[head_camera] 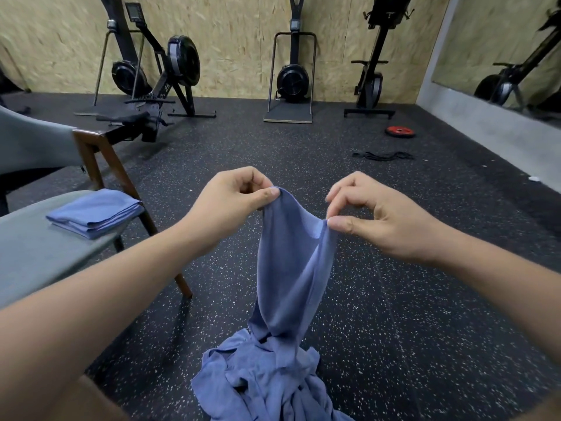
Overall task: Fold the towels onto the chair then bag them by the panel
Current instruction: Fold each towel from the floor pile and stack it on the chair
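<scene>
A hanging towel [291,253] is pinched by left hand [230,205] and right hand [382,220]; a folded towel [94,212] is laid on the chair [36,259].

- The hanging towel [291,253] fills the gap between the left hand [230,205] and right hand [385,220], which both pinch its top edge.
- Under it, the pile [267,381] covers the near middle of the floor [394,299] and touches the towel's lower end.
- The chair [36,256] stands close on the left, and its front leg [170,256] slants out under the left forearm.
- A folded towel [94,212] takes the seat's right corner; bare seat shows nearer the camera.
- To the right of the hands, the floor lies open.
- The plate [400,131] and cords [382,155] lie well beyond the hands.
- Machines [291,77] line the far wall.
</scene>
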The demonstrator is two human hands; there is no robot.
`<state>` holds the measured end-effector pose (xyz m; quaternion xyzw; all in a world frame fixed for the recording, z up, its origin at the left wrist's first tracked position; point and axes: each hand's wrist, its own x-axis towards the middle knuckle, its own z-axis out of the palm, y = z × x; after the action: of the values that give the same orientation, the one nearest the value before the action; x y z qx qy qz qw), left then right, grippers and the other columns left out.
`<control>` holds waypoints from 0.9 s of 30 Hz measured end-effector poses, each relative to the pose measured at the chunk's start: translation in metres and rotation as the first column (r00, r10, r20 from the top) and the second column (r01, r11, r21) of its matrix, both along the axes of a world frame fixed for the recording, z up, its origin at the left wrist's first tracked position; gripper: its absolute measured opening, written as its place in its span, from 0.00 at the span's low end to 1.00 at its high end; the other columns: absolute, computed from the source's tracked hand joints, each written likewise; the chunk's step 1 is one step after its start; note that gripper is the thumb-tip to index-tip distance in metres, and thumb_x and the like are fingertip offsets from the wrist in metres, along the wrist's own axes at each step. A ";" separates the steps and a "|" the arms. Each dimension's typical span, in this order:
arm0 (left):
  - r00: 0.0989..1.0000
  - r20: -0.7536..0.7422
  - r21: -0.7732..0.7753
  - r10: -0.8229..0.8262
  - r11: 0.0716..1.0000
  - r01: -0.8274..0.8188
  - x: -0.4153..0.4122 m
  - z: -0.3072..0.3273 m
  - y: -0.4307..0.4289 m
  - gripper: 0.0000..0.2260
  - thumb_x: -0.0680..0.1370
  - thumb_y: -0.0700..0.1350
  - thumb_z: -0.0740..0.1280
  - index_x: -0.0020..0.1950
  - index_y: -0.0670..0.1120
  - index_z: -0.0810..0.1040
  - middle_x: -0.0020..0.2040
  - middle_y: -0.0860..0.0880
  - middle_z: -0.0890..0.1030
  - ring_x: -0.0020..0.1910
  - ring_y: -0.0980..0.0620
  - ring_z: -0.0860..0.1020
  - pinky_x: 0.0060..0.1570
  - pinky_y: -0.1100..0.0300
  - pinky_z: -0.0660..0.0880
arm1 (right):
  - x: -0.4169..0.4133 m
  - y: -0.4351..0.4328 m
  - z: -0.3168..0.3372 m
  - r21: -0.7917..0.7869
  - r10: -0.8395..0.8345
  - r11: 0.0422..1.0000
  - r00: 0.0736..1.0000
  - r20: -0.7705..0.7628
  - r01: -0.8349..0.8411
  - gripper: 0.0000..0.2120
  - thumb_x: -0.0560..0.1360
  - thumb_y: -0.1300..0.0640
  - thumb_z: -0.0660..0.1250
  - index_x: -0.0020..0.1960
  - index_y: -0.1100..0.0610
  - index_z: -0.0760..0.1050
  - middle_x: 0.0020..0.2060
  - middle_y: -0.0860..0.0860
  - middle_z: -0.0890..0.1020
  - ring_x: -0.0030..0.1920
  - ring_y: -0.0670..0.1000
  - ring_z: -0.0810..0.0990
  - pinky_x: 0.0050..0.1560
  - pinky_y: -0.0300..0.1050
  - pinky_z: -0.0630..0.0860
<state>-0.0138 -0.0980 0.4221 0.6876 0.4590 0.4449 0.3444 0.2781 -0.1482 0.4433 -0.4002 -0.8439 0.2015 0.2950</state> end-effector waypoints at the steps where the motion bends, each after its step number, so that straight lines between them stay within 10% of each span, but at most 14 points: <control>1: 1.000 0.012 -0.010 -0.024 1.000 0.024 0.004 0.000 -0.003 0.05 0.80 0.47 0.76 0.47 0.47 0.85 0.42 0.43 0.85 0.42 0.52 0.78 0.49 0.50 0.76 | -0.002 -0.001 0.000 0.014 0.014 1.000 1.000 -0.013 -0.014 0.01 0.82 0.55 0.73 0.51 0.49 0.83 0.55 0.46 0.81 0.60 0.50 0.81 0.64 0.50 0.75; 10: 0.984 0.081 -0.097 -0.158 0.981 0.166 0.032 0.003 -0.022 0.05 0.82 0.43 0.74 0.51 0.41 0.87 0.39 0.47 0.84 0.38 0.57 0.78 0.38 0.70 0.71 | -0.016 0.000 -0.006 0.048 -0.001 0.999 0.988 -0.151 0.009 0.02 0.83 0.57 0.72 0.51 0.52 0.82 0.43 0.50 0.83 0.46 0.52 0.81 0.53 0.54 0.78; 27: 0.972 0.144 -0.072 -0.188 0.977 0.200 0.044 0.005 -0.036 0.04 0.82 0.40 0.73 0.54 0.43 0.88 0.40 0.47 0.86 0.39 0.58 0.80 0.41 0.72 0.72 | -0.017 0.009 -0.014 0.025 -0.068 0.997 0.965 -0.254 0.076 0.05 0.81 0.52 0.75 0.48 0.50 0.81 0.39 0.55 0.82 0.42 0.63 0.79 0.46 0.66 0.77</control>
<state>0.0304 -0.1336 0.4268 0.6818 0.3836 0.4349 0.4459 0.2614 -0.1390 0.4288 -0.3964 -0.7876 0.2255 0.4144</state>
